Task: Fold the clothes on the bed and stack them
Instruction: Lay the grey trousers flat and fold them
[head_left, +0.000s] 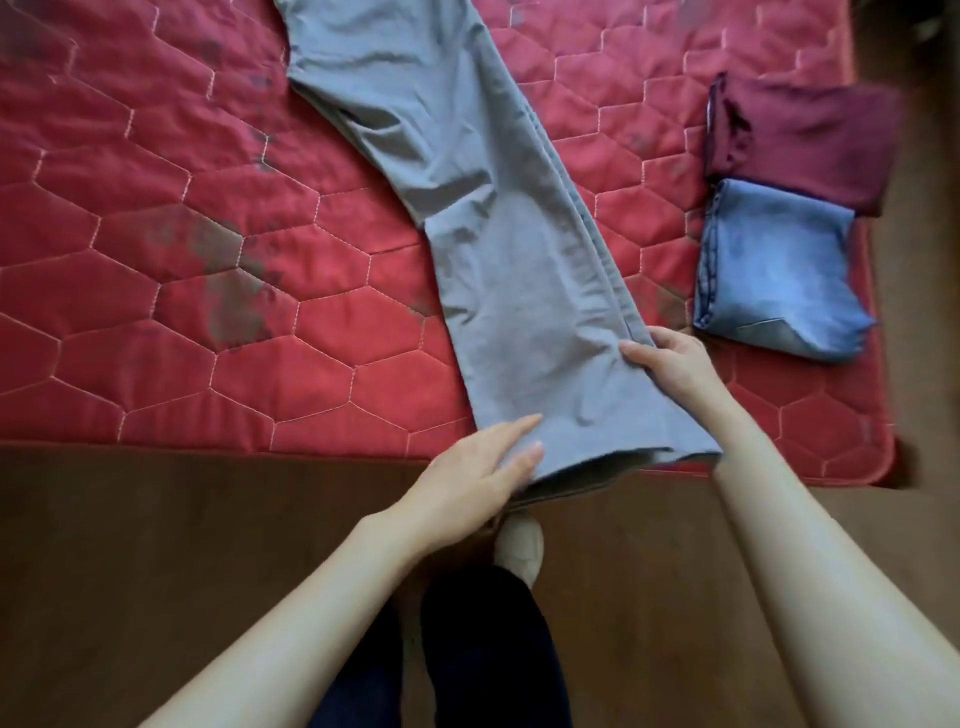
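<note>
1. While the long grey cotton trousers are lying lengthwise across the red quilted mattress, doubled leg on leg, their hem end is hanging just over the near edge of the bed
2. The left hand is resting on the near left corner of the hems with its fingers straight and flat, pressing the cloth rather than gripping it
3. The right hand is lying on the right-hand seam a little further up the leg; its thumb is sitting on top of the fabric and its fingers are curling round the edge, so it appears to be pinching the layered seams
4. The trousers are looking light, soft and limp, creasing easily, so they are likely to sag and slide out of line if lifted by one point only
5. The soundest hold is probably both hem corners at once, keeping the layers pinched together while the end is being carried up towards the waistband, which is running out of view at the top
6. A folded maroon garment and a folded pale blue denim garment are sitting on the right of the mattress, touching or slightly overlapping, and seem to be where the grey trousers are going next
</note>
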